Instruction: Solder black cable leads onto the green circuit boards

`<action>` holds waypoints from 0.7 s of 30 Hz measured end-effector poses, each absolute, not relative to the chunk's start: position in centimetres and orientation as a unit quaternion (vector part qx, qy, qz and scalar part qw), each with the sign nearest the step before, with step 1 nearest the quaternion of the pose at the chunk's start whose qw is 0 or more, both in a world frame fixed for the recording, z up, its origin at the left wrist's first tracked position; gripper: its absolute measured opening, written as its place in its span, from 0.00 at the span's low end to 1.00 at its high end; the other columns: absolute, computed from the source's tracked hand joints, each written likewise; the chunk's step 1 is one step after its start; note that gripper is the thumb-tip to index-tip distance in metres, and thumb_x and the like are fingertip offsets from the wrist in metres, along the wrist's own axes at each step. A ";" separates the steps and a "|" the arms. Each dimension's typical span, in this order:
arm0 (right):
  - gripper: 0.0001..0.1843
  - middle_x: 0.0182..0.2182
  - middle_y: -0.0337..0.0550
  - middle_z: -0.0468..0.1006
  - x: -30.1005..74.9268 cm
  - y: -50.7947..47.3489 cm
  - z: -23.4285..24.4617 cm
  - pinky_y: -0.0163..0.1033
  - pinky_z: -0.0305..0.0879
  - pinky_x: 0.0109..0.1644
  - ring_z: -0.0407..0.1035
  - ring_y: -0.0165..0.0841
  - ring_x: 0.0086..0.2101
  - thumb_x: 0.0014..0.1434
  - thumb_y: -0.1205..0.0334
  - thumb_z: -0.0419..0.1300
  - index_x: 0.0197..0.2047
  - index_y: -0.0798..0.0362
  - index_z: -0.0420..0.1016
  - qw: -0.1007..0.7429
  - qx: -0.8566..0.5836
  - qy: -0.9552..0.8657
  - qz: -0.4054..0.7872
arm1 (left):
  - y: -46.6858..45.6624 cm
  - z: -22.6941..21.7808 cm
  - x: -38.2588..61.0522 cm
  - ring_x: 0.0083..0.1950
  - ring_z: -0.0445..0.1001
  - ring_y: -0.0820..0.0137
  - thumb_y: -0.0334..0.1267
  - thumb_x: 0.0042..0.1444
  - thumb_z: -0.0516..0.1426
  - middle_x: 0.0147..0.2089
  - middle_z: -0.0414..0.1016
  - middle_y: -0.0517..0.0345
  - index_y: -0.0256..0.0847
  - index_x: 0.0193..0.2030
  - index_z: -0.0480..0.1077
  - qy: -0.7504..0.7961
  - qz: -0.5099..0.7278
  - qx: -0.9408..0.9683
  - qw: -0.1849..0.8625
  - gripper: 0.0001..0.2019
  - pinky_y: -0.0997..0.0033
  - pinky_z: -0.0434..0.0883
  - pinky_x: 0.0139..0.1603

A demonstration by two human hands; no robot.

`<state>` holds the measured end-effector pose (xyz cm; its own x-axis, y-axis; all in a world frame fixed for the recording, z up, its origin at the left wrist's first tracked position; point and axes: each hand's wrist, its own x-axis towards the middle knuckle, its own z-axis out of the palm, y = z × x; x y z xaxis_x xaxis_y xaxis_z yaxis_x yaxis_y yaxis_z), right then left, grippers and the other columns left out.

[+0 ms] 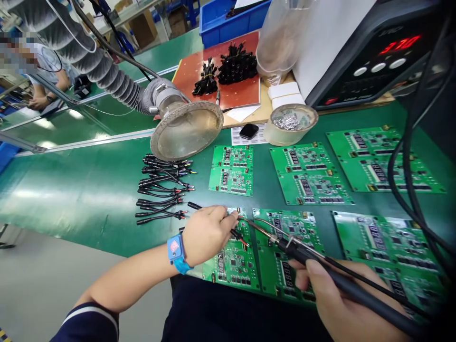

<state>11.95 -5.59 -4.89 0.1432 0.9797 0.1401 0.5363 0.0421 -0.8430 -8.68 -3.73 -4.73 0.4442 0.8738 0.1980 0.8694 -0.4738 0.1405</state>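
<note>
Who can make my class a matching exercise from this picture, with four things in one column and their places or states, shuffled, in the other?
Things
1. soldering iron
2. blue wrist strap
3. station display
4. large bundle of black cables

Places and states
A. lit with red digits
B. lying on the reddish board
C. held in the right hand
D. fastened around the wrist of the left hand

Right pairs: 1-C, 2-D, 3-A, 4-B
</note>
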 end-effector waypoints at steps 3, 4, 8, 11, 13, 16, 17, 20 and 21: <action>0.09 0.18 0.33 0.71 12.0 -5.4 -4.7 0.30 0.65 0.25 0.70 0.27 0.23 0.54 0.59 0.55 0.24 0.52 0.65 0.414 -0.624 -0.606 0.270 | -3.7 -4.6 -8.6 0.41 0.70 0.65 0.32 0.59 0.48 0.33 0.68 0.53 0.33 0.47 0.66 0.516 0.110 0.850 0.017 0.12 0.64 0.73 0.38; 0.10 0.18 0.33 0.72 12.1 -5.4 -4.7 0.30 0.65 0.26 0.70 0.27 0.23 0.54 0.59 0.55 0.23 0.52 0.65 0.414 -0.619 -0.612 0.266 | -3.7 -4.5 -8.5 0.41 0.70 0.64 0.32 0.58 0.48 0.33 0.68 0.52 0.33 0.47 0.66 0.517 0.107 0.849 0.018 0.12 0.64 0.73 0.38; 0.11 0.19 0.35 0.72 12.2 -5.2 -4.7 0.30 0.65 0.26 0.69 0.27 0.22 0.53 0.62 0.56 0.21 0.53 0.66 0.407 -0.608 -0.641 0.231 | -3.7 -4.4 -8.4 0.39 0.70 0.64 0.32 0.58 0.48 0.33 0.68 0.52 0.33 0.47 0.66 0.523 0.093 0.847 0.018 0.12 0.64 0.72 0.36; 0.11 0.19 0.35 0.72 12.1 -5.2 -4.8 0.30 0.64 0.26 0.69 0.27 0.22 0.53 0.61 0.56 0.21 0.53 0.66 0.411 -0.610 -0.636 0.232 | -3.7 -4.2 -8.2 0.37 0.69 0.65 0.31 0.58 0.48 0.34 0.68 0.51 0.32 0.47 0.66 0.527 0.083 0.846 0.021 0.12 0.64 0.72 0.34; 0.10 0.19 0.35 0.72 12.1 -5.2 -4.8 0.30 0.64 0.25 0.69 0.27 0.22 0.53 0.59 0.56 0.22 0.52 0.66 0.415 -0.613 -0.629 0.241 | -3.7 -4.0 -8.1 0.35 0.69 0.66 0.31 0.57 0.48 0.34 0.67 0.51 0.32 0.46 0.66 0.529 0.075 0.845 0.028 0.12 0.65 0.72 0.33; 0.08 0.18 0.33 0.72 12.0 -5.4 -4.9 0.30 0.64 0.22 0.68 0.27 0.20 0.51 0.57 0.58 0.26 0.51 0.65 0.415 -0.628 -0.610 0.247 | -3.6 -3.7 -7.9 0.34 0.68 0.66 0.30 0.58 0.46 0.32 0.67 0.52 0.32 0.44 0.67 0.532 0.061 0.843 0.036 0.12 0.66 0.71 0.32; 0.08 0.18 0.33 0.72 11.9 -5.5 -4.9 0.30 0.63 0.22 0.68 0.27 0.20 0.50 0.56 0.58 0.27 0.51 0.65 0.417 -0.630 -0.607 0.248 | -3.5 -3.6 -7.9 0.33 0.68 0.66 0.29 0.58 0.46 0.32 0.66 0.52 0.32 0.44 0.67 0.533 0.056 0.843 0.037 0.12 0.66 0.71 0.32; 0.08 0.18 0.33 0.72 11.9 -5.6 -5.0 0.30 0.64 0.22 0.68 0.28 0.21 0.50 0.56 0.59 0.27 0.50 0.66 0.423 -0.630 -0.594 0.268 | -3.5 -3.3 -7.8 0.34 0.68 0.66 0.29 0.58 0.45 0.32 0.66 0.52 0.32 0.45 0.66 0.533 0.046 0.844 0.038 0.12 0.65 0.71 0.32; 0.08 0.18 0.34 0.72 12.0 -5.6 -5.0 0.31 0.64 0.23 0.68 0.28 0.21 0.50 0.56 0.59 0.26 0.50 0.66 0.432 -0.630 -0.584 0.275 | -3.5 -3.3 -7.8 0.34 0.68 0.66 0.29 0.58 0.46 0.32 0.66 0.52 0.31 0.46 0.66 0.533 0.042 0.844 0.039 0.12 0.65 0.71 0.32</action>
